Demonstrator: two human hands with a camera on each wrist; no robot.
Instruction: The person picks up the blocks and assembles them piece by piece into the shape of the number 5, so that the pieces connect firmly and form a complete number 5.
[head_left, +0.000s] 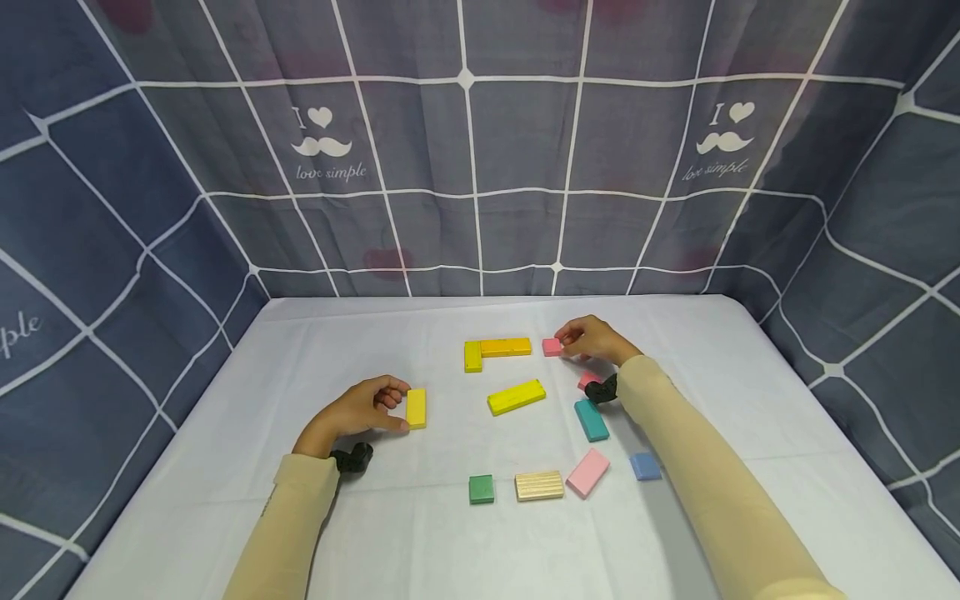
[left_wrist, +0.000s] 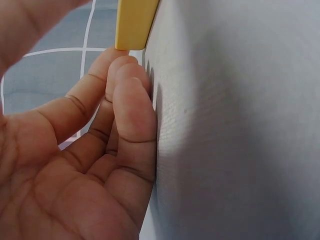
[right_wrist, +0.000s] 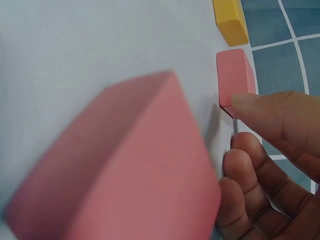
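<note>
My left hand [head_left: 365, 410] pinches a yellow block [head_left: 416, 408] between thumb and index finger at the left of the white table. In the left wrist view the index fingertip meets the end of that yellow block [left_wrist: 135, 25], and the other fingers curl beside the cloth. At the back right, my right hand [head_left: 592, 340] pinches a small pink block [head_left: 552, 347] by its right end. The right wrist view shows the thumb on this pink block [right_wrist: 234, 77], close to the end of an orange-yellow block [right_wrist: 231, 20]. That orange-yellow block [head_left: 506, 347] adjoins an upright yellow block [head_left: 472, 357].
A bright yellow block [head_left: 517, 397] lies mid-table. A second small pink block [head_left: 588, 380] and a teal block [head_left: 592, 421] sit by the right wrist. Nearer are green [head_left: 482, 489], ridged wood-coloured [head_left: 539, 486], light pink [head_left: 588, 473] and blue [head_left: 646, 466] blocks. Grey checked cloth [head_left: 517, 233] surrounds the table.
</note>
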